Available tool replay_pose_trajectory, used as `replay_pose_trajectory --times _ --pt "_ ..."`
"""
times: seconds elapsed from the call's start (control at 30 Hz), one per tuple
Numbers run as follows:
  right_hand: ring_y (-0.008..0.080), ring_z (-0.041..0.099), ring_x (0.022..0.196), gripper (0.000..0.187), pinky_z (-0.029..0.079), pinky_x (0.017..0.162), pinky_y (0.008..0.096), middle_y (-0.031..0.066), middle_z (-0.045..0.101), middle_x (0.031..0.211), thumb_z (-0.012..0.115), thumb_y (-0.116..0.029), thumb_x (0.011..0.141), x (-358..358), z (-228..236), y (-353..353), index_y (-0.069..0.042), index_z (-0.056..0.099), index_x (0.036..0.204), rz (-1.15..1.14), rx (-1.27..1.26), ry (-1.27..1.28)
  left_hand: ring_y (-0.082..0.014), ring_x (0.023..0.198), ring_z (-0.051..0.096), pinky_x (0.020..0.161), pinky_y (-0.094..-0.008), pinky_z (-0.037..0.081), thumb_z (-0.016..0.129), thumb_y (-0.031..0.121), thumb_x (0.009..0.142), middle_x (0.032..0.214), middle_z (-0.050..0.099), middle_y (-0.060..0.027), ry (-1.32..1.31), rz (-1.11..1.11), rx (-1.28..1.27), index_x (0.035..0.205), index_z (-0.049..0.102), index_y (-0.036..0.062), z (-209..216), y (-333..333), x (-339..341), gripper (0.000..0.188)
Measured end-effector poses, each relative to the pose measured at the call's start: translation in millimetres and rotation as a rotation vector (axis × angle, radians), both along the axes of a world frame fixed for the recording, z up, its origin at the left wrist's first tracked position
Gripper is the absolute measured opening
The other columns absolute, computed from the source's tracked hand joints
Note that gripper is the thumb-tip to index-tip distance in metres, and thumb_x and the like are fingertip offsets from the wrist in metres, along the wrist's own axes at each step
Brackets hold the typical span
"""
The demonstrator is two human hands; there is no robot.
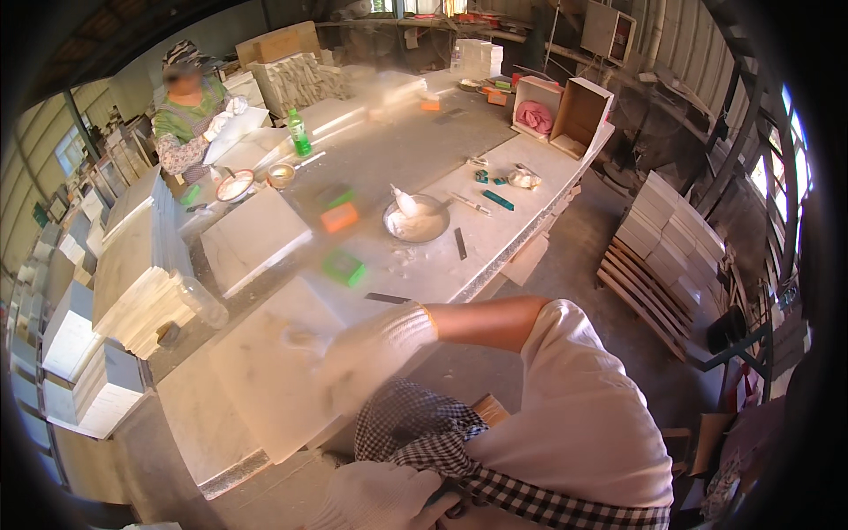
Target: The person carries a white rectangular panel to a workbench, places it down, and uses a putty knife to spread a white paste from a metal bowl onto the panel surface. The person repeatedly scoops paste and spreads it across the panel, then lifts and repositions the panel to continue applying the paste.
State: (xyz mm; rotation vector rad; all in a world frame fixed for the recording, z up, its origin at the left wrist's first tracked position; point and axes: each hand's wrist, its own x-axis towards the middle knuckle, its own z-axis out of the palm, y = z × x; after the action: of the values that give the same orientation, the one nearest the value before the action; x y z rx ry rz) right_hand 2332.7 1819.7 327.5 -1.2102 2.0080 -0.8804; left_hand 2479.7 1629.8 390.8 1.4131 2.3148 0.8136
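Observation:
My right hand, in a white knitted glove, reaches across a pale marble-look tile. Motion smears its fingers, so their grip cannot be told. That tile is blurred too and overlaps another pale slab at the table's near left corner. Low in the picture, by my checkered apron, is my left hand, also gloved. Its fingers are curled around something dark that I cannot make out. Beyond the tile lie a green block, an orange block and a dark flat strip.
A bowl of whitish paste stands mid-table, a white-tipped tool in it. Another tile lies left of it. Stacked slabs line the left side. Across the table, a co-worker handles a white slab near a green bottle. Open boxes stand far right.

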Motion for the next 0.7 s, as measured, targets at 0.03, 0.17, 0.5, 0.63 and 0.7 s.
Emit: replay_pose_trajectory --times 0.03,0.17,0.5,0.63,0.7 --pt "0.0318 0.070 0.105 0.035 0.052 0.092 0.0424 0.0170 0.073 0.118 0.066 -0.031 0.097 -3 -4 4 -0.008 0.071 0.124 -0.036 0.010 0.052 -0.0372 0.072 0.064 0.068 -0.0487 0.050 0.073 0.030 0.090 0.075 0.064 -0.0156 -0.002 -0.020 -0.063 0.092 0.072 0.0074 4 -3 -1 0.023" --pt "0.0334 0.070 0.106 0.034 0.052 0.093 0.0429 0.0169 0.073 0.117 0.064 -0.029 0.098 -4 -21 14 -0.010 0.071 0.125 -0.057 -0.083 0.018 -0.0391 0.073 0.063 0.068 -0.0496 0.049 0.072 0.030 0.091 0.076 0.064 -0.0168 -0.018 -0.038 -0.142 0.089 0.069 0.0062 9 -14 -10 0.024" --pt "0.0225 0.068 0.085 0.040 0.053 0.078 0.0370 0.0109 0.074 0.095 0.067 -0.029 0.090 -2 -35 2 -0.004 0.072 0.121 -0.114 -0.248 0.089 -0.0396 0.071 0.061 0.066 -0.0497 0.048 0.070 0.027 0.093 0.073 0.060 -0.0160 0.002 0.059 0.014 0.079 0.061 0.0064 -25 -1 3 0.026" --pt "0.0220 0.068 0.091 0.041 0.053 0.083 0.0363 0.0111 0.075 0.101 0.067 -0.030 0.092 -3 -34 -7 -0.004 0.070 0.124 -0.095 -0.286 0.085 -0.0357 0.069 0.061 0.065 -0.0471 0.048 0.073 0.027 0.090 0.072 0.059 -0.0139 0.086 0.045 0.051 0.079 0.062 0.0081 -27 -3 6 0.025" --pt "0.0217 0.069 0.091 0.041 0.053 0.083 0.0360 0.0112 0.075 0.101 0.067 -0.031 0.092 -3 -33 -9 -0.004 0.071 0.123 -0.106 -0.270 0.029 -0.0347 0.069 0.062 0.065 -0.0461 0.048 0.074 0.028 0.089 0.073 0.060 -0.0131 0.070 0.051 0.059 0.079 0.064 0.0088 -21 -13 6 0.024"
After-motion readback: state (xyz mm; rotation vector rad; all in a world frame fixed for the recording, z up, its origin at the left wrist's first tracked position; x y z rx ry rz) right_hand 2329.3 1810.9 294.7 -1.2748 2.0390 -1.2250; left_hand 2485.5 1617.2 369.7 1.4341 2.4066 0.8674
